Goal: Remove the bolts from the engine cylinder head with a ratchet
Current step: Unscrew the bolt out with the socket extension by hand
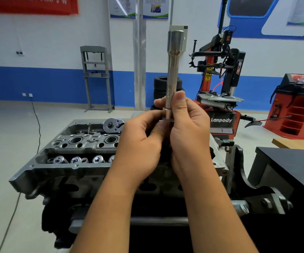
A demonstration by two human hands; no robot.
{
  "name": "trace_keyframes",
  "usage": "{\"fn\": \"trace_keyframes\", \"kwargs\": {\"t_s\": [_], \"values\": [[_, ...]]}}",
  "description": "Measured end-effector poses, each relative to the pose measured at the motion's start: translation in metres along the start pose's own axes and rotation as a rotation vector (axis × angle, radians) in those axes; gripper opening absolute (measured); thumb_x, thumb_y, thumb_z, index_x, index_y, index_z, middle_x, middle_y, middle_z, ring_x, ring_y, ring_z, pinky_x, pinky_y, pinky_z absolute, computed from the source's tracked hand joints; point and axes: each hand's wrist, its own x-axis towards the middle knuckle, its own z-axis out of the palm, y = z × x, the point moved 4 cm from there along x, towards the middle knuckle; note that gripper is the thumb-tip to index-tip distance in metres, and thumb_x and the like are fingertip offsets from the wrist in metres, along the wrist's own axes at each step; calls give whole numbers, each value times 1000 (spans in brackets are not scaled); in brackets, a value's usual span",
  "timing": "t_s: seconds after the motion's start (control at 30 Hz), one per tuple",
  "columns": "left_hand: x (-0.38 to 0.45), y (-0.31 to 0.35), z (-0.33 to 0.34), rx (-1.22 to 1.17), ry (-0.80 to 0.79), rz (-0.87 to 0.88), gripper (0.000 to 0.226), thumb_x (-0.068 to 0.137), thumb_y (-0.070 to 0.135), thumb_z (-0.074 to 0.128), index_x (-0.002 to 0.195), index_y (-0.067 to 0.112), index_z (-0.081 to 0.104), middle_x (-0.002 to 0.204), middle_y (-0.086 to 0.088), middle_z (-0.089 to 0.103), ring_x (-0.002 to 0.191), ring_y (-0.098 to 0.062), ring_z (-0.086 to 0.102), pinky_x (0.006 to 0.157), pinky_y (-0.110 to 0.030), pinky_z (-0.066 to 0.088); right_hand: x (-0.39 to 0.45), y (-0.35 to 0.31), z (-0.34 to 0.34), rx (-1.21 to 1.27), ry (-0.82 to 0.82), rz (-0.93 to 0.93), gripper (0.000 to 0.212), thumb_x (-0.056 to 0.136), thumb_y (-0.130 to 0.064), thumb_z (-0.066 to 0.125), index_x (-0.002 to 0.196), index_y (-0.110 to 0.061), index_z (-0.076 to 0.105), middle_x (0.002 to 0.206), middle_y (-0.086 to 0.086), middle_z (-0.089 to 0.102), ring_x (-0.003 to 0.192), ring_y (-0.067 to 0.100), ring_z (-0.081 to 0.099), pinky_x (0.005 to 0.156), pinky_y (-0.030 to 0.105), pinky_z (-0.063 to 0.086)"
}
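Head view — both hands (pixel 165 136) grip extension (pixel 173 73) (upright) low.

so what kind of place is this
Most likely a car repair workshop or training garage. A tyre changer and stacked tyres stand by the wall, and a cylinder head sits on a stand in front of the person.

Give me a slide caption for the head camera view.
Both hands hold a long socket extension upright above the cylinder head.
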Motion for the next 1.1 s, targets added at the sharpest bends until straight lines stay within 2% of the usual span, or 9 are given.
{"fn": "trace_keyframes", "kwargs": {"t_s": [0.1, 0.23, 0.4, 0.57, 0.67, 0.73, 0.8, 0.97, 1.1], "values": [[0, -1, 1, 22, 92, 2, 17, 96, 13, 72, 109, 23, 76, 99, 8, 80, 96, -8, 76, 86, -34, 64, -2, -1, 1, 71, 5, 31, 38, 92, -48, 62, 85, -13, 75, 86, 8, 76, 80, 26, 70, 82, 56, 61], [-1, -1, 0, 69, 135, 36, 17, 91, 12, 78, 101, 24, 75, 94, 8, 79, 90, -8, 76, 79, -29, 64, -4, -6, 0, 77, 12, 3, 40, 78, -52, 78, 90, -16, 67, 94, 8, 78, 87, 26, 72, 88, 58, 61], [-1, 2, 4, 16, -34, 26, 22, 106, 14, 58, 121, 21, 74, 108, 7, 78, 107, -10, 73, 90, -28, 60, -4, -7, 1, 14, -3, -28, 47, 81, -60, 64, 85, -15, 71, 90, 5, 76, 88, 21, 71, 92, 56, 60], [-2, -1, 2, 41, 132, 22, 20, 92, 8, 76, 104, 24, 74, 89, 5, 79, 83, -11, 76, 68, -26, 60, -5, -5, 3, 81, -22, 39, 33, 84, -51, 73, 85, -19, 73, 89, 11, 75, 86, 30, 71, 85, 68, 58], [-2, -2, 1, 103, 151, 48, 23, 88, 6, 80, 101, 25, 75, 89, 5, 79, 84, -12, 76, 72, -34, 64, -6, -6, 2, 45, -35, 13, 37, 71, -56, 79, 82, -21, 72, 92, 20, 73, 82, 28, 71, 81, 60, 62], [-2, -1, 1, 96, 68, 64, 24, 94, 6, 73, 110, 23, 76, 97, 6, 79, 94, -12, 76, 82, -38, 64, -6, -7, 2, 12, -46, -24, 45, 74, -58, 73, 88, -16, 72, 91, 14, 75, 82, 20, 72, 79, 43, 64], [-2, 1, 1, 42, -33, 49, 23, 103, 12, 62, 118, 23, 74, 106, 5, 79, 104, -15, 75, 89, -39, 63, -5, -6, 2, -16, -37, -33, 49, 81, -60, 66, 91, -13, 72, 91, 5, 77, 85, 17, 73, 81, 36, 62], [-1, 1, 0, 17, 52, 16, 21, 104, 11, 61, 115, 23, 75, 104, 7, 79, 101, -11, 75, 90, -38, 63, -3, -4, 0, 1, -4, 8, 48, 93, -61, 53, 76, -22, 76, 88, 7, 77, 85, 25, 73, 85, 53, 62], [-2, -2, 1, 46, 116, 25, 18, 97, 12, 72, 104, 28, 74, 94, 12, 79, 89, -5, 76, 74, -22, 62, -5, -5, 0, 79, 0, 20, 42, 84, -56, 69, 90, -15, 72, 91, 6, 77, 87, 25, 73, 86, 53, 62]]}}
